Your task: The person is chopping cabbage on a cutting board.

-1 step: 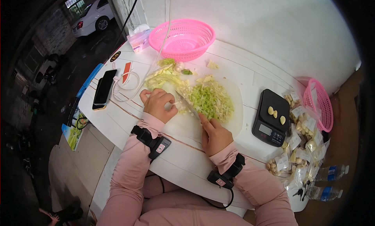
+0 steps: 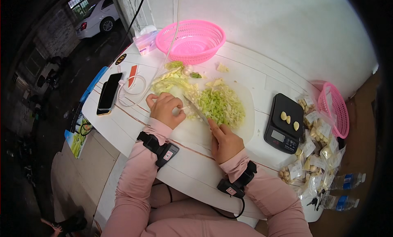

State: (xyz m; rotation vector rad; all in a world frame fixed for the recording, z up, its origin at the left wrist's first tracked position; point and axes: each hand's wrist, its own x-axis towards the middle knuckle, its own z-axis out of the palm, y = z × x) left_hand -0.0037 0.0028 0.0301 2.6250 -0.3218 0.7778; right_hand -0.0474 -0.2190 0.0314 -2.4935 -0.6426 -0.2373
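Note:
My right hand (image 2: 226,142) is closed round the handle of a kitchen knife (image 2: 198,109), its blade slanting up and left over a pale cutting board (image 2: 247,132). Left of the blade, my left hand (image 2: 166,110) is curled, fingertips down, on a small whitish piece of cabbage (image 2: 183,110), mostly hidden by the fingers. A heap of finely chopped pale green cabbage (image 2: 223,104) lies right of the knife. Beyond my left hand are larger cabbage leaves (image 2: 168,82), with a white bulb (image 2: 188,70) and a small green piece (image 2: 196,75) at their far end.
At the back stand a pink basket (image 2: 190,42) and a tissue pack (image 2: 146,41). Phones (image 2: 109,93) and a white cable (image 2: 141,87) lie left. On the right are a black scale (image 2: 282,126) bearing garlic cloves (image 2: 288,119), bagged garlic (image 2: 313,163), another pink basket (image 2: 337,114) and bottles (image 2: 342,202).

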